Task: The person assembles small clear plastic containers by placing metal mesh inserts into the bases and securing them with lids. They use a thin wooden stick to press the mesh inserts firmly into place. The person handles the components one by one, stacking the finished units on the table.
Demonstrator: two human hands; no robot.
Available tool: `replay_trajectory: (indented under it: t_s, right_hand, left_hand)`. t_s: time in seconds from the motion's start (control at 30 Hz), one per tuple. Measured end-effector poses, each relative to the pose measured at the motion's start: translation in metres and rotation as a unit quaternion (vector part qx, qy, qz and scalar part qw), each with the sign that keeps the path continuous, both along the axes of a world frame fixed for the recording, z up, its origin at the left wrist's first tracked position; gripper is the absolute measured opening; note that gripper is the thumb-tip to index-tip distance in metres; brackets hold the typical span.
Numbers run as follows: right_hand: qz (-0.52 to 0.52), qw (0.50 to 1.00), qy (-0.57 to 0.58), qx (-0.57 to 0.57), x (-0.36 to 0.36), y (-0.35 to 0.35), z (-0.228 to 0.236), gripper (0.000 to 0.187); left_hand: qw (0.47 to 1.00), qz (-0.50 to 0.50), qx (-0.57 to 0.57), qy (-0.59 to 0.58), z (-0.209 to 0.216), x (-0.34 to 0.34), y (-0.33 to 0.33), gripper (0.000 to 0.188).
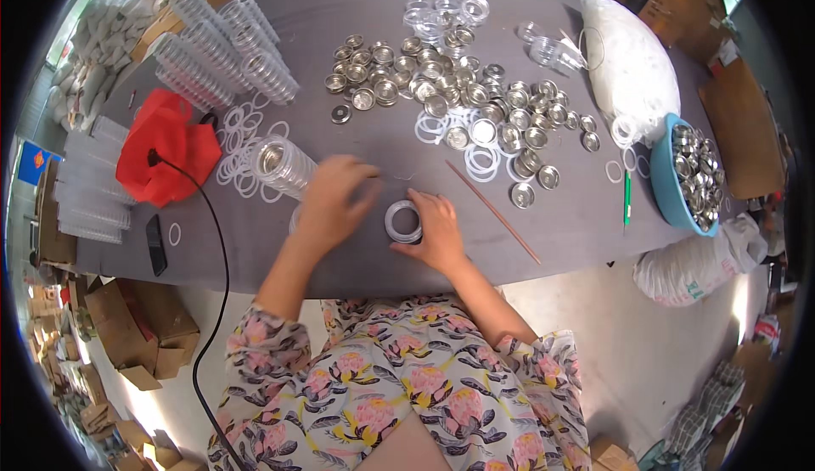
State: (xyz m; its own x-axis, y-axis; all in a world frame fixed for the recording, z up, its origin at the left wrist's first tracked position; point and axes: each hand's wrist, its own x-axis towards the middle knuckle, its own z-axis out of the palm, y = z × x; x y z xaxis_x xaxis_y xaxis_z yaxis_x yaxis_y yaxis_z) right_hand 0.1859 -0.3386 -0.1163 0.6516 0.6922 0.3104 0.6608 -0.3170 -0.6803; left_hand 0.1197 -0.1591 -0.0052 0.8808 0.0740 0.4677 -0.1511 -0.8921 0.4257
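Observation:
My right hand (pixel 437 231) grips a small round clear plastic case (pixel 394 231) by its side, thumb and fingers curved round it, near the table's front edge. A pale ring shows in the case. To its left, my left hand (pixel 335 203) hovers over the table, fingers smeared by motion, so whether it holds anything is unclear. Just beyond that hand leans a stack of clear round cases (pixel 293 174) with a silvery metal cup (pixel 271 158) at its end. Loose white rings (pixel 246 144) lie beside the stack.
Many metal cups (pixel 441 72) spread over the grey table (pixel 340 274). A brown stick (pixel 492 212), a green pen (pixel 627 199), a blue basin (pixel 666 182) of cups and a white bag (pixel 628 63) lie rightward. Leftward are red cloth (pixel 165 152), a black cable (pixel 222 242) and a phone (pixel 156 245).

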Motion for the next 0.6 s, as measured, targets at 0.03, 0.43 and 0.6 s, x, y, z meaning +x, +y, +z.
replay_trajectory:
  t_s: [0.03,0.43,0.6]
  right_hand:
    - [0.001,1.000,0.003,0.004,0.000,0.000,0.001,0.088]
    - [0.016,1.000,0.007,0.016,0.004,0.000,-0.003,0.093]
    - [0.013,0.998,0.025,0.056,0.000,-0.003,-0.001,0.081]
  left_hand:
    - [0.997,-0.030,-0.058,0.036,-0.016,0.017,-0.009,0.023]
    - [0.997,-0.047,0.043,-0.050,-0.092,0.140,-0.035,0.016]
    - [0.991,0.009,-0.132,-0.024,-0.052,0.058,-0.030,0.015]
